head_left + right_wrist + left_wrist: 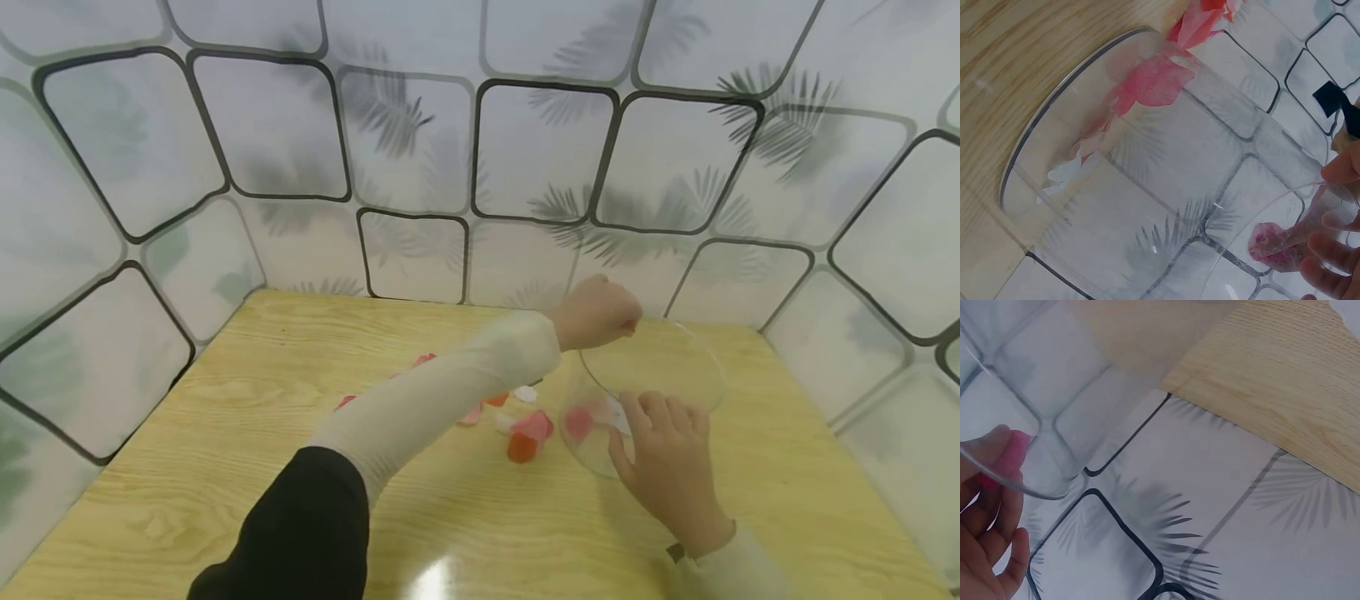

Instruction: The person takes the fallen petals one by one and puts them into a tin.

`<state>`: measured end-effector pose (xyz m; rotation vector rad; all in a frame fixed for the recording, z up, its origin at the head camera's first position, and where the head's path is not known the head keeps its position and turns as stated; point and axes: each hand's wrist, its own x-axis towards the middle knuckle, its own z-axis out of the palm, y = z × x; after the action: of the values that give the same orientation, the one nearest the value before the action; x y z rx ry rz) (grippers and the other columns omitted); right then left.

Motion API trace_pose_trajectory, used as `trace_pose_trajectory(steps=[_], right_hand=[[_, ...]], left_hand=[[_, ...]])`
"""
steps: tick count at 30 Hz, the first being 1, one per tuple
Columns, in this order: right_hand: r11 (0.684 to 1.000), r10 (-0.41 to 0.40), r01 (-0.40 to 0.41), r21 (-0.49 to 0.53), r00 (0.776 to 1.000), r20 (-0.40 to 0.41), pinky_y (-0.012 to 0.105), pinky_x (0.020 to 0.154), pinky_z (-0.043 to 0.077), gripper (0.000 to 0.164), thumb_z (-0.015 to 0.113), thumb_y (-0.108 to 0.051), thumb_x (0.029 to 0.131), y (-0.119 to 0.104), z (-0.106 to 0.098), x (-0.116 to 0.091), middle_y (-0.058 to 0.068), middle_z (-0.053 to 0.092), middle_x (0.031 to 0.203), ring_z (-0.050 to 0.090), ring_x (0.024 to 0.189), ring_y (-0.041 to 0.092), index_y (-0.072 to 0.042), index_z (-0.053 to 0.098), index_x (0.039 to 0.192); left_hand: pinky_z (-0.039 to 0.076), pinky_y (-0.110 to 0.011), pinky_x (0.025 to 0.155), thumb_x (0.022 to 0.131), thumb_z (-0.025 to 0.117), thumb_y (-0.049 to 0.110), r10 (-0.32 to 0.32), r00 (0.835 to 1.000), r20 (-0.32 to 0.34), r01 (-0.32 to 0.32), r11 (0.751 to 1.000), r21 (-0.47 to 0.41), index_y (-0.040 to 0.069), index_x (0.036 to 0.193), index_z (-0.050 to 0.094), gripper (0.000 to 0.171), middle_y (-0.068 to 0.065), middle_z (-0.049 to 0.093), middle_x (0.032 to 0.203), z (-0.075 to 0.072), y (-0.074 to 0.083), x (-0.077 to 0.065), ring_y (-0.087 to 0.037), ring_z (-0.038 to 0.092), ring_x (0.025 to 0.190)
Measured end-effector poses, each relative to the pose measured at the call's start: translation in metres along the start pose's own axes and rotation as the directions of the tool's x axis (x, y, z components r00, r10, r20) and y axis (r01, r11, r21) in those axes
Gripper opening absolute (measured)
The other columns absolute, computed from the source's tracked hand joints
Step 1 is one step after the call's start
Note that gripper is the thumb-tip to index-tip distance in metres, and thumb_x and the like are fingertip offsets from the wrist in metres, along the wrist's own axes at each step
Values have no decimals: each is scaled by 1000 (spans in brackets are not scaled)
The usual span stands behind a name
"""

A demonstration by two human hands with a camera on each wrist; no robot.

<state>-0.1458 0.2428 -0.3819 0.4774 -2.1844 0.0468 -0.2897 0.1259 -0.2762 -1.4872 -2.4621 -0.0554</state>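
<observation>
A clear, round, open-topped container (600,458) stands on the right part of the table. My right hand (667,471) holds its near right side, the thumb spread from the fingers at the wall and rim. In the right wrist view those fingers (1329,265) curl at the rim. My left hand (600,312) is raised at the container's far left rim. The left wrist view shows it pinching a pink petal (1017,450) beside the clear rim. Pink and white petals (579,423) show through the container's wall at its lower left.
Loose pink, white and orange-red petals (531,427) lie on the wooden table (225,400) left of the container. My left sleeve (450,383) passes over several of them and hides part of the pile. A patterned white cloth wall (412,150) encloses the back and sides.
</observation>
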Motion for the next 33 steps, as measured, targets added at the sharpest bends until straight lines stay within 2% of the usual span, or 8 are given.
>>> trace_pose_trajectory(steps=[5, 10, 12, 15, 19, 28, 33], right_hand=[[1000, -5, 5, 5, 1000, -8, 44, 67, 32, 37, 45, -29, 80, 1, 1, 0, 14, 54, 82, 48, 70, 31, 0, 60, 99], [1000, 5, -5, -1, 1000, 20, 44, 67, 32, 38, 45, -29, 79, 2, 0, 0, 14, 54, 82, 48, 71, 32, -1, 60, 101], [1000, 7, -7, -6, 1000, 28, 44, 67, 33, 38, 44, -29, 80, 2, 0, 0, 14, 54, 82, 48, 71, 32, -2, 60, 102], [1000, 8, -8, -9, 999, 42, 45, 67, 33, 38, 44, -30, 81, 2, 0, -1, 14, 54, 82, 49, 71, 31, -2, 59, 102], [1000, 4, -4, -5, 999, 39, 44, 67, 33, 38, 44, -30, 81, 2, 0, -1, 14, 55, 83, 48, 70, 31, -2, 59, 102], [1000, 8, -7, -13, 998, 54, 44, 68, 34, 40, 43, -31, 83, 1, -2, 0, 14, 55, 84, 48, 71, 30, -2, 60, 103], [1000, 7, -7, -5, 999, 48, 44, 68, 33, 39, 42, -30, 83, 0, -2, 0, 14, 55, 84, 48, 72, 30, -1, 60, 103]], left_hand=[[40, -27, 83, 89, 62, 30, -60, 998, 16, 59, 996, 66, 20, 89, 67, 11, 11, 69, 90, 9, 2, 14, -4, 61, 88], [39, -27, 83, 87, 64, 30, -74, 996, 44, 72, 996, 58, 22, 93, 68, 11, 13, 69, 93, 18, 1, 23, -4, 61, 90], [39, -28, 86, 85, 66, 30, -72, 995, 67, 69, 996, 49, 22, 97, 68, 15, 13, 69, 99, 20, 1, 26, -5, 61, 95], [38, -29, 89, 84, 68, 35, -57, 993, 107, 49, 995, 81, 25, 107, 67, 25, 14, 67, 110, 22, 2, 27, -7, 58, 104], [39, -29, 91, 84, 66, 39, -31, 993, 118, 14, 990, 138, 28, 115, 64, 33, 15, 64, 118, 21, 3, 27, -9, 56, 111], [39, -28, 93, 86, 65, 38, -34, 995, 94, 27, 997, 76, 27, 119, 63, 35, 14, 63, 121, 15, 1, 22, -8, 56, 112], [39, -28, 95, 88, 63, 36, -30, 999, 18, 30, 1000, -6, 24, 117, 63, 31, 10, 66, 115, 12, -5, 9, -8, 58, 107]])
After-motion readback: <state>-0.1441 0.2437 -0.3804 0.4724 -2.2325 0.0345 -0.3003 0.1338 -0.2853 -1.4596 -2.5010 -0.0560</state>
